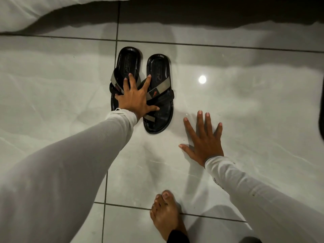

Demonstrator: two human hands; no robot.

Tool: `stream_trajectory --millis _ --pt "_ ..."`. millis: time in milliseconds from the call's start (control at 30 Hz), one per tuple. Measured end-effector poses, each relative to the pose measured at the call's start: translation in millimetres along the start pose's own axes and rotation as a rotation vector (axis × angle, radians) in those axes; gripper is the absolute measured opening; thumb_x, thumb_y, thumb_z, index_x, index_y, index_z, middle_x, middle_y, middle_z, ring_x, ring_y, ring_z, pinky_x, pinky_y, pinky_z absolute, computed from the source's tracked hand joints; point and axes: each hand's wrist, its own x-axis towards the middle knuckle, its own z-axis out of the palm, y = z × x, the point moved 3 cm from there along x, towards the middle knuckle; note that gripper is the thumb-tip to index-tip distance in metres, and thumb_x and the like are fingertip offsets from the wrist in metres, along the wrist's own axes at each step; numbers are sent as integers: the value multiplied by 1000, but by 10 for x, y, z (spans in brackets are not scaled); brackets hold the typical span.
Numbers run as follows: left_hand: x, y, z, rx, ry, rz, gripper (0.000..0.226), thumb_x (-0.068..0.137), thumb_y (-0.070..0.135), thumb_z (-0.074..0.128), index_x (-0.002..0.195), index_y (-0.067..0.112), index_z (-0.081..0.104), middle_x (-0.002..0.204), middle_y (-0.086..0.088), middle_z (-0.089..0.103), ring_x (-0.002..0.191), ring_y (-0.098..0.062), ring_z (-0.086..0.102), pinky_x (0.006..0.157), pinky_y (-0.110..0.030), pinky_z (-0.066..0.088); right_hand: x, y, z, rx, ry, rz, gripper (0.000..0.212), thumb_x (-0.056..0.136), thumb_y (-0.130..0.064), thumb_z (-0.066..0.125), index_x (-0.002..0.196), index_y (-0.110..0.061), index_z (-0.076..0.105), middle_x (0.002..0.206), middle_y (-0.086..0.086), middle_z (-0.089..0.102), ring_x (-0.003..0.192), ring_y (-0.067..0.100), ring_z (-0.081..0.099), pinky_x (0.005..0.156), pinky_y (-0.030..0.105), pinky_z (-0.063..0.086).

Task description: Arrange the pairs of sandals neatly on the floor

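Observation:
A pair of black sandals with grey crossed straps lies side by side on the glossy grey tiled floor, heels pointing away from me. The left sandal (127, 62) sits slightly further away than the right sandal (159, 71). My left hand (135, 98) rests spread over the straps of both sandals, fingers apart, pressing on them rather than closing around them. My right hand (204, 139) lies flat on the floor tile just right of the right sandal, fingers apart, holding nothing.
White bedding (43, 13) hangs at the top left with a dark gap under the bed behind the sandals. My bare foot (166, 214) stands on the tile at the bottom centre. A dark object (321, 120) touches the right edge.

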Motion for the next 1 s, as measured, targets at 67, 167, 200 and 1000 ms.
stream_trajectory --millis 67,167,200,1000 --pt "-17 10 -12 -9 -5 -1 120 71 70 74 157 45 -5 168 -17 -8 155 -43 -1 106 -76 34 -9 0 -1 0 3 2 96 83 -79 35 158 -29 2 166 21 -3 152 47 -1 111 74 16" --pt "-84 11 -39 34 75 0 124 69 73 72 158 42 -9 168 -17 0 154 -43 9 107 -73 36 -7 -4 -9 -8 -8 9 97 83 -79 35 158 -29 0 166 21 -4 152 47 -1 112 74 15" --pt "-118 -1 -49 61 127 3 126 68 76 71 158 39 -9 167 -18 7 152 -43 17 106 -70 37 -2 -6 -16 -8 -20 9 97 83 -79 35 158 -29 -1 166 21 -5 152 47 -2 112 74 15" --pt "-371 -641 83 -348 144 -37 91 88 -5 50 162 24 6 168 -18 5 142 -42 38 113 -52 44 924 -809 -590 76 88 -106 95 83 -71 56 157 -26 17 165 22 8 153 40 7 122 54 18"
